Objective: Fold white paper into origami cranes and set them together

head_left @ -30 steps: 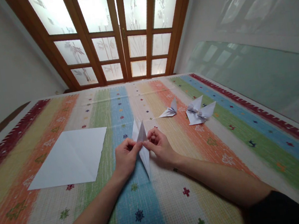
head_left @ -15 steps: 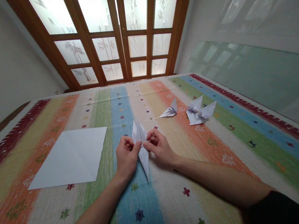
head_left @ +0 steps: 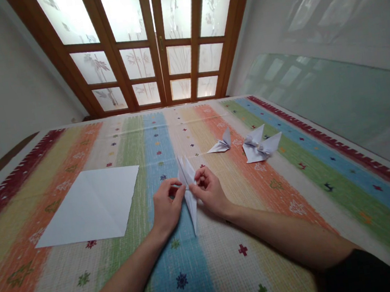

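A narrow folded piece of white origami paper [head_left: 192, 210] stands between my two hands, its long point towards me and split points at the far end. My left hand [head_left: 167, 204] pinches its left side near the middle with thumb and forefinger. On the other side my right hand [head_left: 210, 192] grips the right edge, fingers curled behind the paper and thumb in front. The fingertips cover the middle of the folded piece.
A flat white paper sheet [head_left: 92, 206] with one ragged edge lies to the left. Towards the right rest a small folded paper piece [head_left: 221, 143] and a larger winged one [head_left: 261, 146]. All lie on a striped tablecloth [head_left: 181, 261]; glass-paned doors [head_left: 166, 69] stand beyond.
The folded paper has turned and shifted slightly right, and its far points look more spread. My left thumb and forefinger have moved a little to its left edge.
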A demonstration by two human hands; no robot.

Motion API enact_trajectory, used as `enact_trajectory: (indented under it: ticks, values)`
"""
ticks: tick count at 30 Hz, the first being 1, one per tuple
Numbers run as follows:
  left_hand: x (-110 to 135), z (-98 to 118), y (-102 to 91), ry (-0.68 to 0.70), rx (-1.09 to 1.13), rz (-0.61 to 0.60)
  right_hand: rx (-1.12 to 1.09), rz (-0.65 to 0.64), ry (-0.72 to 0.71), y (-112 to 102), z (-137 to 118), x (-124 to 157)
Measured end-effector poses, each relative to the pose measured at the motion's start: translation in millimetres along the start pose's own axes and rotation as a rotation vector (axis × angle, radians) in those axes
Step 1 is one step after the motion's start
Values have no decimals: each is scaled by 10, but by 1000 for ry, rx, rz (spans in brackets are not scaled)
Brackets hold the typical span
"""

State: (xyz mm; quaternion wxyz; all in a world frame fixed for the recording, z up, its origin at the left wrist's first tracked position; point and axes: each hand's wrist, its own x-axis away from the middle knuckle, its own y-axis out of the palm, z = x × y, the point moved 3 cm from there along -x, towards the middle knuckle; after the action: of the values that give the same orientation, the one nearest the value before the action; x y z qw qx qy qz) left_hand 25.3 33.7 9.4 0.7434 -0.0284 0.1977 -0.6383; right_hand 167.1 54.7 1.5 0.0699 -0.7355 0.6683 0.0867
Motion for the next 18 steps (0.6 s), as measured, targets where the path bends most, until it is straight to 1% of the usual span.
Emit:
enact_trajectory:
  ticks: [3, 5, 7, 9, 12, 15, 16, 18]
  values:
    - [0, 4, 0, 8, 35, -20, 36, -42, -88, -1, -28, 7]
    - [-4, 0, 4, -1, 102, -41, 74, -79, -162, -3, -60, 11]
    - [-7, -9, 17, -12, 172, -73, 110, -138, -249, 1, -103, 16]
    - [-9, -26, 29, -35, 190, -91, 134, -210, -327, 11, -137, 21]
    - [-20, -57, 30, -69, 200, -76, 141, -279, -364, 15, -135, 18]
    - [-47, -82, 15, -91, 283, -52, 112, -277, -346, -9, -100, 7]
    - [-55, -88, 10, -95, 296, -47, 124, -280, -362, -15, -98, 9]
    - [-66, -97, -1, -92, 293, -31, 202, -303, -454, -12, -118, 30]
